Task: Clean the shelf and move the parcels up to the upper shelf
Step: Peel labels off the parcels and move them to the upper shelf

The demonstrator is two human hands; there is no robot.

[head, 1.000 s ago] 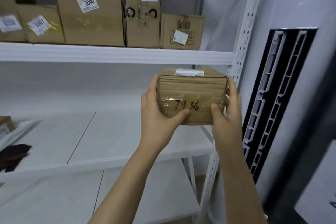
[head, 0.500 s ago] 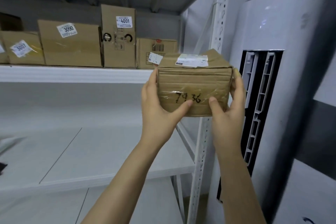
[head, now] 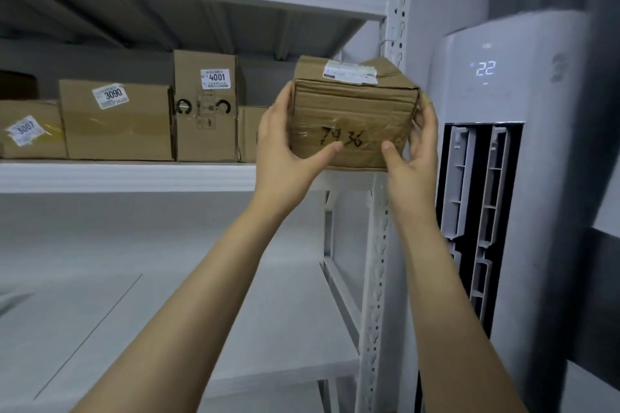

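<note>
parcel (head: 352, 117): a brown cardboard box, held between both hands at the right end of the upper shelf (head: 134, 174). its bottom edge is level with the shelf's front lip. whether it rests on the shelf or hangs just clear of it cannot be told.

left hand (head: 285, 144): curled round the parcel's left side, with the thumb laid across the lower front face. the fingers are hidden behind the box.

right hand (head: 416, 147): curled round the parcel's right side, thumb on the lower front face, fingers wrapped over the right edge. both forearms reach up from below.

markings: "7936" is handwritten in black on the parcel's front, under clear tape, just above the two thumbs. a white label lies on the parcel's top, its print too small to read.

on the upper shelf, left of the parcel:
- a tall box (head: 206, 111) labelled "4001"
- a wide box (head: 117, 124) labelled "3090"
- a low box (head: 30, 131) labelled "3007", at the frame's left edge
- a small box (head: 248, 134) between the tall box and the left hand, partly hidden by that hand, markings unreadable

surroundings: the white shelf post (head: 396, 27) stands just right of and behind the parcel. the lower shelf (head: 201, 312) lies beneath the arms. right of the post stands a white air conditioner (head: 496, 104), its display showing "22".
</note>
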